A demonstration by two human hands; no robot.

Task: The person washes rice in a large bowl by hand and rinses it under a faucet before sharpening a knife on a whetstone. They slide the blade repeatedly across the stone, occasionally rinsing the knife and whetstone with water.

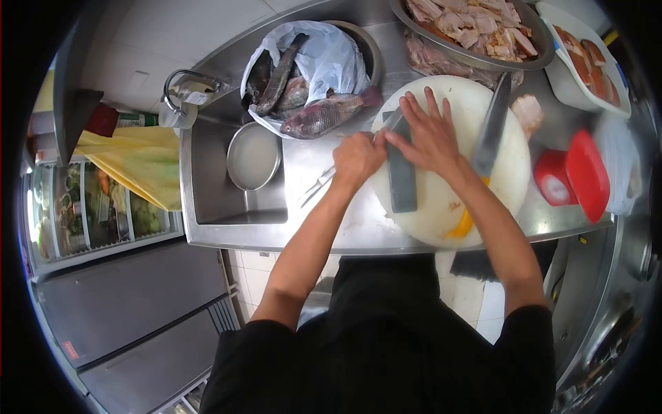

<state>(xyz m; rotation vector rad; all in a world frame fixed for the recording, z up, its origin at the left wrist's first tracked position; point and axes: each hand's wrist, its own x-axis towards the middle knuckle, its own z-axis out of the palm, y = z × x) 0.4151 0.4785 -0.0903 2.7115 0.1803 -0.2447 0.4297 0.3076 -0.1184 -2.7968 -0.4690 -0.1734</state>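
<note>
Left hand (357, 157) is closed around a knife handle, and the blade (390, 123) lies low on the grey stone (401, 176). Right hand (429, 138) is open, with its fingers spread flat on top of the blade. I think it pushes down so the blade keeps flat on the stone while it is being made sharp.

The stone lies on the round white board (507, 183), near the front edge of the steel surface (331, 228), close to the person's body, so both arms can lean over it. A second, bigger knife (491, 127) rests on the board just to the right, out of the way.

Behind the left hand, a fish (324, 116) sticks out of a white bag (331, 55) in a bowl. A pot (254, 156) sits in the sink (207, 186). A big bowl of cut meat (476, 27) stands at the back, and a red box (576, 176) sits on the right
</note>
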